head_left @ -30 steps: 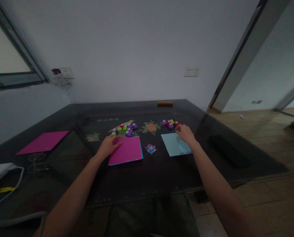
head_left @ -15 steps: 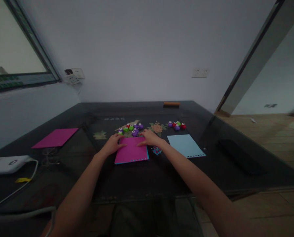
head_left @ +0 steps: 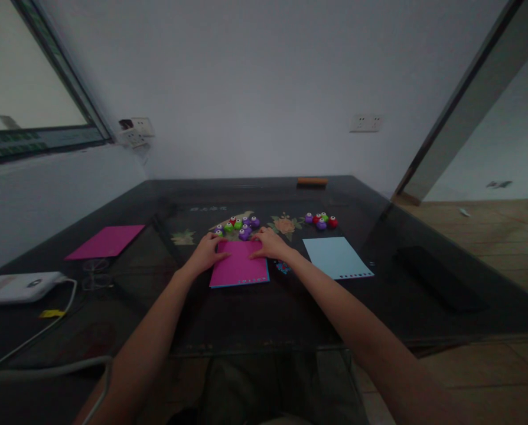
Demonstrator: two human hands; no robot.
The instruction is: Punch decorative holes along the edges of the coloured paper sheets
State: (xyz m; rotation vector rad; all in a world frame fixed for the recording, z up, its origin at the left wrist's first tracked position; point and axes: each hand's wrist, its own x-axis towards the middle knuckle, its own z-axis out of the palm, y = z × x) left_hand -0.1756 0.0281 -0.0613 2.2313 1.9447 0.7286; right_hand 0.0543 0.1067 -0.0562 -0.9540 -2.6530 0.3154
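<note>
In front of me a pink sheet of paper (head_left: 240, 268) lies over a blue sheet (head_left: 264, 282), which shows as a thin strip along the near and right edges. A row of small punched holes runs along the near edge of the pink sheet. My left hand (head_left: 205, 252) grips its far left corner, thumb on top and fingers curled round the edge. At the far right corner my right hand (head_left: 269, 243) grips the paper the same way. Small blue and red bits (head_left: 283, 267) lie beside the right forearm, partly hidden by it.
Behind the hands sit several purple, green and red eyed punches (head_left: 238, 225), with more punches (head_left: 320, 221) farther right. A pale blue sheet (head_left: 337, 258) with punched holes lies right, another pink sheet (head_left: 107, 242) left. A white device (head_left: 20, 288) with a cable stands at left.
The view has shifted slightly. Both hands stay on the far corners, and the pink sheet now covers a little more of the blue one beneath it.
</note>
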